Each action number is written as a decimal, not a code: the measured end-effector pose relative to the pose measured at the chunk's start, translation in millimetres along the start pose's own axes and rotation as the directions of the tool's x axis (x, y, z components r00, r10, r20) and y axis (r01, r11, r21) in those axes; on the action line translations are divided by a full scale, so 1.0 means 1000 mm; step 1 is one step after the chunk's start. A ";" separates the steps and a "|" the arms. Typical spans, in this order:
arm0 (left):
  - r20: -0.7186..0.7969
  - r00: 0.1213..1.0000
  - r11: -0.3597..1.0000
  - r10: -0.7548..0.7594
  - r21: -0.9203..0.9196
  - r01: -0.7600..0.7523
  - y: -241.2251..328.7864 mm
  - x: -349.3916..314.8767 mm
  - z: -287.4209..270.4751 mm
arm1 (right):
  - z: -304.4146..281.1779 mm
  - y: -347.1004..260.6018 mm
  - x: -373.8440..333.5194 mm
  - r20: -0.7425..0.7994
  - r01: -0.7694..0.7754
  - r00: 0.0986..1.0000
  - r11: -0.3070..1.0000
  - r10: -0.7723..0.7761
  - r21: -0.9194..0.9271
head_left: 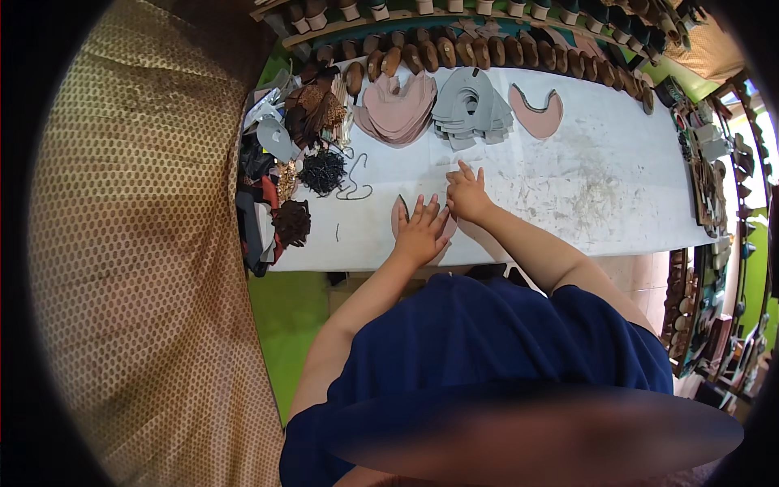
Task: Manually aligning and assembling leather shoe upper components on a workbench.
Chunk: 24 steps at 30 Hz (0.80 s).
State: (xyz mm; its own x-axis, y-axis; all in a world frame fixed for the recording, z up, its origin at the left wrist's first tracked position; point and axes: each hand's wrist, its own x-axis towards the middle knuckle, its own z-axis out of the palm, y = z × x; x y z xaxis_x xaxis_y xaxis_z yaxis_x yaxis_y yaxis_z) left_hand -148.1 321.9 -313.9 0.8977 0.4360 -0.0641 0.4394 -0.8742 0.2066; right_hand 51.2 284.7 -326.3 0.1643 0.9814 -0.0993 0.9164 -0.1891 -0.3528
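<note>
A pink, curved shoe-upper piece [398, 221] with a dark inner edge lies near the front edge of the white table, mostly covered by my hands. My left hand [419, 234] rests flat over it with the fingers spread. Just to the right and a little farther off, my right hand [468, 196] touches the piece's far right part, its fingers apart and partly bent. What lies beneath that palm is hidden. Beyond the hands are a stack of pink upper pieces [398, 114], a stack of grey pieces [473, 109] and a single pink U-shaped piece [539, 122] with a dark inner edge.
Wooden shoe lasts [480, 53] line the table's back edge, below a shelf of more shoes. At the left sit brown material [312, 109], a black stringy bundle [322, 172] and bent wire hooks [355, 191]. A patterned curtain [146, 243] hangs at left; racks stand at right.
</note>
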 end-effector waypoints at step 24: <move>0.164 0.982 0.995 -0.092 -0.030 0.098 -0.009 0.005 -0.003 | -0.011 -0.006 0.001 0.104 -0.151 0.983 0.989 0.149 0.011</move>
State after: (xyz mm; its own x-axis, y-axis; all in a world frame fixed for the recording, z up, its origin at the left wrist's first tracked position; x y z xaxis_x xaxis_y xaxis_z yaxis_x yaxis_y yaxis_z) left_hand -148.3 332.7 -313.2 0.8470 0.4731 -0.2423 0.5237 -0.8207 0.2283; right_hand 49.8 287.2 -314.3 0.2599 0.9335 -0.2472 0.8773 -0.3352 -0.3436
